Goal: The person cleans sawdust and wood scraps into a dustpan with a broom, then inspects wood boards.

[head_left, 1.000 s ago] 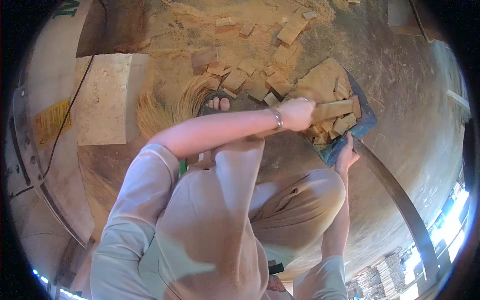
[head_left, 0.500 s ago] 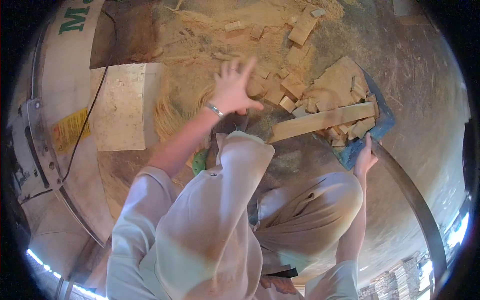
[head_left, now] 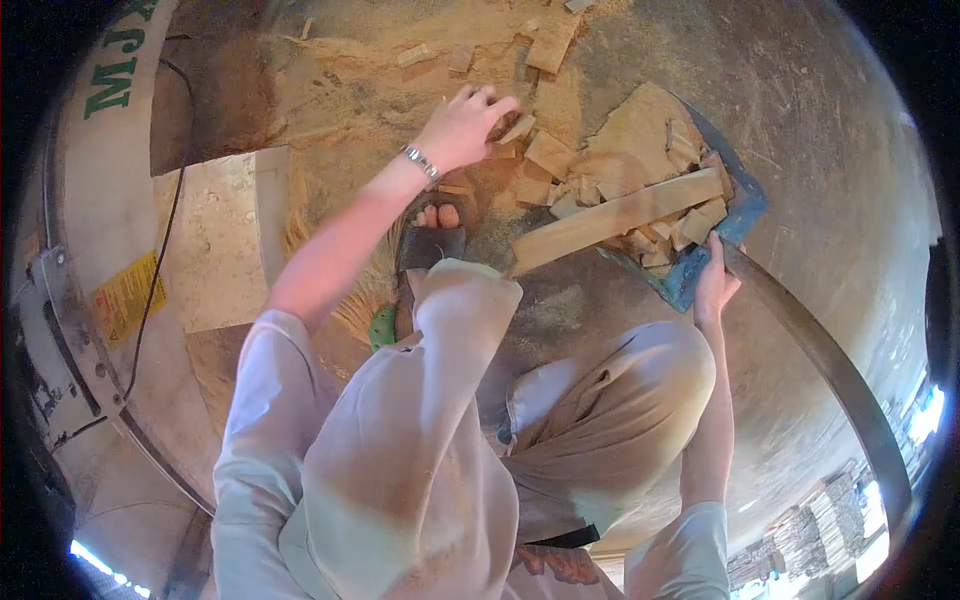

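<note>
My left hand (head_left: 466,128) is low over the sawdust, its fingers curled round a small wood offcut (head_left: 517,130); the fingertips are partly hidden. My right hand (head_left: 711,284) grips the near edge of a blue dustpan (head_left: 750,205). Wood offcuts and sawdust are heaped on the pan. Across the heap lies a longer wood strip (head_left: 620,219), its left end reaching past the pan near my knee. Loose wood blocks (head_left: 550,153) lie between my left hand and the pan.
A straw broom (head_left: 365,305) with a green part lies beside my sandalled foot (head_left: 436,235). At left are a pale box-shaped block (head_left: 205,240), a black cable (head_left: 172,235) and a machine panel (head_left: 125,190). A long dark bar (head_left: 825,375) curves past my right hand.
My left hand has gone from spread fingers to curled ones, down at the small offcuts. My right hand keeps its hold on the dustpan. The whole view has shifted slightly.
</note>
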